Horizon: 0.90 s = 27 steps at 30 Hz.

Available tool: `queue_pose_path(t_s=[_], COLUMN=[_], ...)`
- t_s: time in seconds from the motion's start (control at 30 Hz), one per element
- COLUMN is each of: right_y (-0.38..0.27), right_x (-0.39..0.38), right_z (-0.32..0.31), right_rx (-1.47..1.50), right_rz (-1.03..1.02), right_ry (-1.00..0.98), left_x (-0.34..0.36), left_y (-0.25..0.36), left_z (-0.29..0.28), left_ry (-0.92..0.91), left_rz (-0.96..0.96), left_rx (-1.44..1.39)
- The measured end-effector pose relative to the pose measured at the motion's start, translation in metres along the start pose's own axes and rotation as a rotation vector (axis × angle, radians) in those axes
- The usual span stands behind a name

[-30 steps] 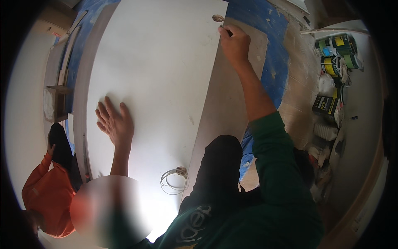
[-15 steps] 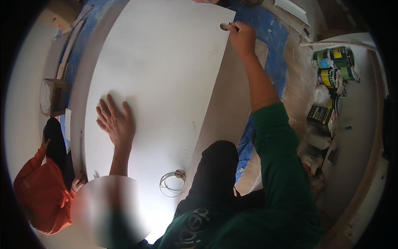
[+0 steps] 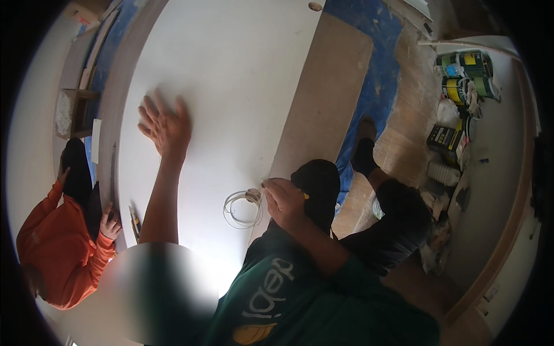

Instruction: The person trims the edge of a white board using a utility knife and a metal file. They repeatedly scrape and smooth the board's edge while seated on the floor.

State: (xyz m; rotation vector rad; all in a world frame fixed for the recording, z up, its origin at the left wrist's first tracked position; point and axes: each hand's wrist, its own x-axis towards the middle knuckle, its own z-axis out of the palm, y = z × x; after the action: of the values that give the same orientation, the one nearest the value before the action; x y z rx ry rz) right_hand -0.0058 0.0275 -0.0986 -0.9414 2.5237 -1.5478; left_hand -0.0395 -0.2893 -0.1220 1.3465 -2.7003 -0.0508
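Note:
A large white panel (image 3: 225, 104) lies in front of me. My left hand (image 3: 167, 130) rests flat on it with the fingers spread. My right hand (image 3: 284, 202) is closed beside the panel's right edge, near a round brown-rimmed hole (image 3: 253, 195). Whatever its fingers hold is mostly hidden; a small yellow bit shows behind the hand. Next to that hole lies a loose coil of thin pale wire (image 3: 242, 216). Another round hole (image 3: 314, 6) sits near the far right corner. A slim yellow-and-black tool (image 3: 135, 222) lies by the panel's left edge.
A co-worker in an orange top (image 3: 63, 242) sits at the left, one hand at the panel's edge. Under the panel is a brown board (image 3: 332, 63) on blue sheeting (image 3: 384, 63). Green and yellow cans (image 3: 473, 78) and a black box (image 3: 444, 141) stand at the right.
My right hand has come back from the far hole to the near one by the wire coil. My left hand stays flat on the panel. The view has shifted slightly.

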Motion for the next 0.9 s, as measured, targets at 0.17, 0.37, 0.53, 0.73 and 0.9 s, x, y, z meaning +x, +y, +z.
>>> queue_pose_path(t_s=[0.17,0.37,0.53,0.73,0.9], right_y=[0.076,0.137,0.068,0.007,0.076], right_x=[0.148,0.277,0.152,0.03,0.16], right_z=[-0.003,-0.04,-0.006,-0.001,-0.016], right_rx=[-0.126,-0.261,-0.214,-0.088,-0.166], right_rz=[-0.003,0.026,-0.03,-0.002,-0.071], right_ry=[0.232,0.311,0.192,0.048,0.107], left_x=[-0.001,0.001,-0.002,-0.001,-0.004], left_y=[-0.006,0.007,0.003,0.01,0.003], left_z=[-0.002,-0.004,-0.006,-0.012,-0.013], left_ry=[-0.002,0.0,-0.022,-0.05,-0.064], left_rz=[0.011,0.053,-0.012,-0.032,-0.058], left_rx=[0.006,-0.041,-0.002,-0.018,0.01])
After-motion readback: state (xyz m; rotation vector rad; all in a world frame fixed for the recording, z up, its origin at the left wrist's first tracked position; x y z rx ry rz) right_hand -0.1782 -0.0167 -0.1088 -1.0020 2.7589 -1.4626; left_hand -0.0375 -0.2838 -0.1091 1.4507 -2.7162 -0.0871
